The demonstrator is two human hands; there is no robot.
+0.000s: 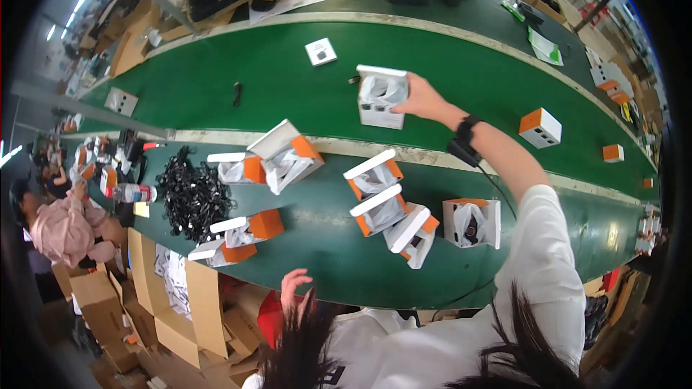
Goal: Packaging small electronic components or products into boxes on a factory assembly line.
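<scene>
My right hand grips the right side of a white box, its lid raised and a pale plastic bag showing inside. The box is on or just over the green conveyor belt; I cannot tell if it rests there. By the near edge of the table, my left hand is raised with fingers apart and nothing in them. Between the hands, several lidded white-and-orange boxes stand open with bags inside. Right of them, another open box shows a dark round item in its bag.
On the left table lie a heap of black cables and a plastic bottle. A closed orange-and-white box, a small white box and a short black cable are on the belt. A person in pink sits far left.
</scene>
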